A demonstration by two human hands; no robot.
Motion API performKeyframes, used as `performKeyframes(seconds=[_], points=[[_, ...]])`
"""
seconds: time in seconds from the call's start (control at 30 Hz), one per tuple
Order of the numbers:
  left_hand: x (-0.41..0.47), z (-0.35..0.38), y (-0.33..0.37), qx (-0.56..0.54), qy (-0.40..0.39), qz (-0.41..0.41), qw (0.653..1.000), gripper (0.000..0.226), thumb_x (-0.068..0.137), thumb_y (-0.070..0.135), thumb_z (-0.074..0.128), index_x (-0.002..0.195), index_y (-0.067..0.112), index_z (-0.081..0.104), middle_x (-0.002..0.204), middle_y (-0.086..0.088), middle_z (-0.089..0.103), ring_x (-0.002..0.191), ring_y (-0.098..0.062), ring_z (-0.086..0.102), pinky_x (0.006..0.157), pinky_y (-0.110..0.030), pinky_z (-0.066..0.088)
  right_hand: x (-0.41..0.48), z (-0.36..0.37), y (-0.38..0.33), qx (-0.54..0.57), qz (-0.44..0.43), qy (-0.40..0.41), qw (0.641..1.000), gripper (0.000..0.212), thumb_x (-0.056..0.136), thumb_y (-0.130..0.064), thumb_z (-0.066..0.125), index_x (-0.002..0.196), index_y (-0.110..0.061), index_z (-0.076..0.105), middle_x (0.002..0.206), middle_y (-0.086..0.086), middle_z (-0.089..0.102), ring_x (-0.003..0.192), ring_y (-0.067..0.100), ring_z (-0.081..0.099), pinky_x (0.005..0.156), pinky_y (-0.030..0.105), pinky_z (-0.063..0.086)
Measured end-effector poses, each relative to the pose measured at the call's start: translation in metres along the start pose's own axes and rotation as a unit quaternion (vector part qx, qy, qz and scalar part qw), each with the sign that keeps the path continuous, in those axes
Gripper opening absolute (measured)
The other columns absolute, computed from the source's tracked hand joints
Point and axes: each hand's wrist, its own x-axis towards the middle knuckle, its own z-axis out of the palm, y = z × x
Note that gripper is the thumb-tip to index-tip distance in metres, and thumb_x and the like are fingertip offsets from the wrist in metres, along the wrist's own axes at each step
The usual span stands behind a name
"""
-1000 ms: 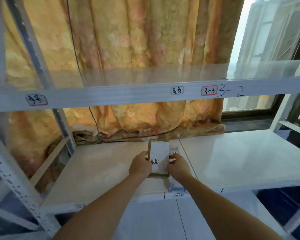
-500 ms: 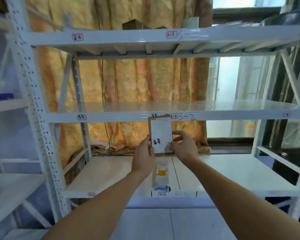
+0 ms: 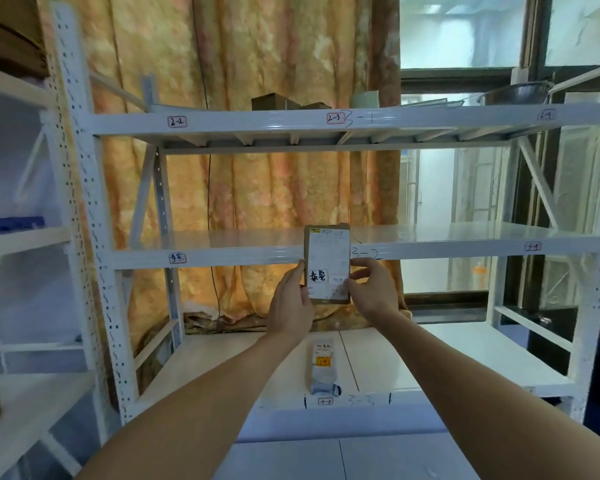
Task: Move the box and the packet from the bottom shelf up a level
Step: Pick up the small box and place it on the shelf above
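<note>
Bright daylight from the window (image 3: 465,188) at 2 o'clock, washed out to near white. Soft glare across the middle shelf (image 3: 447,233) board. Warm cast on the curtain (image 3: 257,185). Dim under the shelves at 9 o'clock. Wide-angle bending of uprights toward the edges. Slight softness throughout; small labels barely legible.

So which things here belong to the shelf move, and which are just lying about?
Part of the job:
- box, held by left hand and right hand
- packet on bottom shelf
- middle shelf, the target

Lying about:
- brown boxes and metal bowl on the top shelf
- curtain
</note>
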Motion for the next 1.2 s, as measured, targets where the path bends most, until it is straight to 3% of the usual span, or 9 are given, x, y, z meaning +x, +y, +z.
performKeyframes(seconds=[0.2,0.3,0.4,0.57,0.63,0.77,0.9,1.1,1.2], points=[[-0.008,-0.006,-0.001,-0.011,0.000,-0.025,1.000,0.054,0.100,0.011,0.042,0.152,0.024,0.036,0.140,0.000,0.053,0.116,-0.022,0.056,0.094,-0.041,0.054,-0.003,0.003,-0.005,0.001,0.015,-0.026,1.000,0.041,0.083,-0.022,0.067,0.124,-0.022,0.060,0.099,-0.004,0.069,0.090,0.017,0.067,0.082,0.045,0.060],[-0.002,-0.016,-0.006,-0.033,0.013,-0.046,0.998,0.043,0.101,0.022,0.039,0.142,0.031,0.047,0.119,-0.002,0.065,0.092,-0.027,0.062,0.065,-0.037,0.050,-0.001,0.014,-0.014,0.032,0.019,-0.056,0.998,0.046,0.083,-0.023,0.065,0.128,-0.017,0.060,0.101,-0.001,0.071,0.092,0.017,0.067,0.086,0.043,0.058],[0.010,-0.035,-0.018,-0.037,0.053,-0.086,0.994,0.038,0.100,0.028,0.038,0.135,0.032,0.052,0.094,-0.009,0.070,0.066,-0.027,0.057,0.051,-0.033,0.038,0.001,0.034,-0.027,0.060,0.003,-0.087,0.994,0.042,0.085,-0.019,0.065,0.126,-0.014,0.062,0.101,-0.001,0.069,0.083,0.010,0.063,0.070,0.027,0.051],[0.027,-0.078,-0.055,-0.041,0.103,-0.126,0.986,0.039,0.095,0.031,0.041,0.132,0.034,0.052,0.107,-0.001,0.069,0.088,-0.030,0.067,0.064,-0.043,0.057,0.008,0.097,-0.054,0.091,-0.031,-0.129,0.987,0.033,0.085,-0.015,0.067,0.118,-0.017,0.067,0.101,-0.005,0.066,0.086,0.008,0.062,0.068,0.020,0.047],[0.036,-0.094,-0.069,-0.030,0.120,-0.124,0.985,0.039,0.095,0.022,0.044,0.132,0.025,0.055,0.117,-0.002,0.068,0.100,-0.029,0.065,0.078,-0.045,0.058,0.011,0.123,-0.062,0.101,-0.035,-0.136,0.985,0.031,0.083,-0.014,0.068,0.114,-0.015,0.068,0.105,-0.004,0.068,0.097,0.014,0.063,0.081,0.028,0.051],[0.075,-0.129,-0.121,0.007,0.139,-0.118,0.983,0.039,0.095,0.024,0.048,0.133,0.021,0.057,0.126,-0.005,0.054,0.113,-0.024,0.054,0.097,-0.047,0.051,0.026,0.192,-0.081,0.086,-0.058,-0.158,0.982,0.032,0.087,-0.014,0.065,0.120,-0.014,0.066,0.116,-0.003,0.067,0.095,0.016,0.065,0.078,0.028,0.051],[0.123,-0.170,-0.175,-0.011,0.129,-0.094,0.987,0.038,0.092,0.032,0.054,0.129,0.023,0.057,0.118,0.000,0.060,0.101,-0.024,0.062,0.084,-0.040,0.054,0.059,0.267,-0.109,0.080,-0.067,-0.143,0.984,0.033,0.090,-0.010,0.062,0.123,-0.012,0.064,0.123,0.004,0.068,0.086,0.018,0.066,0.065,0.024,0.052],[0.193,-0.219,-0.246,-0.039,0.131,-0.074,0.988,0.030,0.093,0.026,0.065,0.117,0.021,0.048,0.096,0.007,0.057,0.079,-0.008,0.064,0.060,-0.024,0.053,0.113,0.359,-0.148,0.051,-0.109,-0.147,0.982,0.028,0.090,-0.009,0.061,0.118,-0.011,0.066,0.125,0.006,0.065,0.098,0.023,0.066,0.076,0.030,0.052],[0.224,-0.226,-0.274,-0.003,0.130,-0.066,0.989,0.030,0.093,0.028,0.064,0.120,0.016,0.056,0.097,-0.001,0.063,0.080,-0.015,0.065,0.070,-0.032,0.056,0.135,0.393,-0.148,0.023,-0.118,-0.148,0.982,0.029,0.090,-0.008,0.058,0.117,-0.012,0.067,0.126,0.008,0.066,0.106,0.025,0.066,0.084,0.033,0.055]])
